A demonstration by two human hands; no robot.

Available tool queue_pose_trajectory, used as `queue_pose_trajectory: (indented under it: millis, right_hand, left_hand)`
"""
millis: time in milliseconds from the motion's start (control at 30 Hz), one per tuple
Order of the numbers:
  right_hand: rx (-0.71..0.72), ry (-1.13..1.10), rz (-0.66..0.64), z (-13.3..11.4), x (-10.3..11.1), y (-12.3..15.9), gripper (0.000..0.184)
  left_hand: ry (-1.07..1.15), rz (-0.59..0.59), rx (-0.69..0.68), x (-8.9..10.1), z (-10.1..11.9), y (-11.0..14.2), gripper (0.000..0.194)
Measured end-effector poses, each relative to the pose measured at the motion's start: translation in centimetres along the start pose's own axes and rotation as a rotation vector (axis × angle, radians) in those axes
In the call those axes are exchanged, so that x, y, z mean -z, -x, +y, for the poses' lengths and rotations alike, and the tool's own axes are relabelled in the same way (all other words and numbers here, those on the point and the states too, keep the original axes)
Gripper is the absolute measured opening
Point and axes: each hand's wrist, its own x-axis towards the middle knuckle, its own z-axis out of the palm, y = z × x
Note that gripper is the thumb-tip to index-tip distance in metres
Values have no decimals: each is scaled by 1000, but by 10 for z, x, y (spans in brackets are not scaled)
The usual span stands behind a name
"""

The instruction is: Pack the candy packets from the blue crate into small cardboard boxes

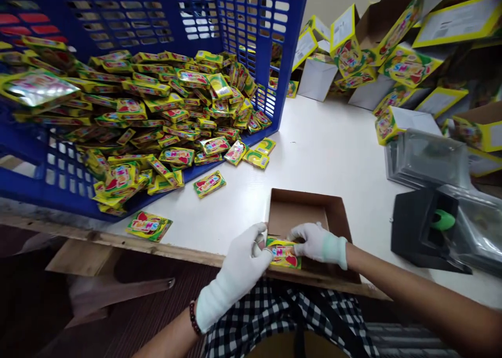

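A shallow brown cardboard box [300, 219] lies open at the table's front edge. In its near left part is a small yellow-and-green printed packet [284, 257], with red fruit and colourful letters on its face. My left hand [249, 250], in a white glove, reaches over the box's left wall, fingers and thumb closed at the packet's left end. From the right, my gloved right hand [312, 241] comes into the box, its fingers closed on the packet's right side. The fingertips and whatever lies under the packet are partly hidden.
A blue plastic crate [288, 59], tipped toward me, spills many similar packets [176, 156] onto the white table [314, 143]. Printed cartons [408, 67] are heaped at back right. Clear plastic packs [433, 156] and a black tape dispenser [419, 227] stand right of the box.
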Motion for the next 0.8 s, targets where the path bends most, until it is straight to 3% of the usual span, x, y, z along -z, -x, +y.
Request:
queue_pose_trajectory:
  millis: [100,200,267,333,433,500,567,667,733,800]
  right_hand:
    - [107,151,41,2,-9,-1,36]
    - [203,388,21,1,-16,-5,31]
    - [271,523,5,-1,-20,-8,31]
    - [319,604,-6,-4,-19,-11,31]
    - [326,597,-59,-8,-7,-11,28]
    - [286,516,-33,-12,7,-9,26]
    - [246,358,138,-18,23,-6,26]
    - [300,-18,482,-33,42,-4,31]
    - [373,-199,556,-44,51,-2,36]
    - [418,-240,510,-49,57,5,34]
  left_hand:
    - [-54,-60,-74,0,-2,-3,37]
    - [-166,-116,-179,20,-4,-21,30]
    - [-326,10,-250,47,-9,-46,32]
    - [-547,225,-240,82,-21,-75,39]
    - [-824,287,-76,125,-45,-111,55]
    - [-864,277,-31,135,-56,-118,60]
    - [-821,318,-126,128,-54,-110,60]
    - [-695,343,-482,96,-23,-81,62]
    - [-621,250,-714,72,6,-61,58]
    - [-585,152,-855,57,26,-47,58]
